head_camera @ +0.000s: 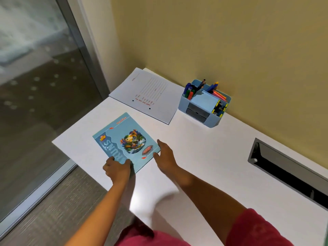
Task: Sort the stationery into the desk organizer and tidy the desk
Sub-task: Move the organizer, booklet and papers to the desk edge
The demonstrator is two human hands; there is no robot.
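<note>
With the notebook (pixel 124 139) directly ahead of both hands, reach wasn't the issue; orientation was. It lay flat near the front-left corner of the table (pixel 213 157), skewed, one corner pointing back at the person. Long sides looked roughly parallel to the table's front edge.

Left hand (pixel 116 166): clamped on that near corner, thumb on the cover, fingers curled at the edge. Right hand (pixel 166 157): unclenched, fingers straight, laid against the notebook's right corner, holding nothing. Contact looked likely but couldn't be confirmed.

Notebook: thin, glossy light-blue soft cover with printed artwork; probably flexes if lifted by one corner.

Table: smooth white laminate, slightly reflective. A dark rectangular cable slot (pixel 287 171) with a chrome rim sat to the right.

Further back-left: a white paper folder (pixel 150 96), flat, matte, ruled print, two punch holes, skewed like the notebook. Judgement: the notebook is too wide for the organizer, so stacking it on the folder is the likely move, away and slightly right.

Far right by the wall: desk organizer (pixel 215 120), pale blue plastic, rounded corners, grey drawers. It already held upright pens (pixel 190 90), sticky notes (pixel 221 95) and clips (pixel 219 108). The right hand was nearer to it.
</note>
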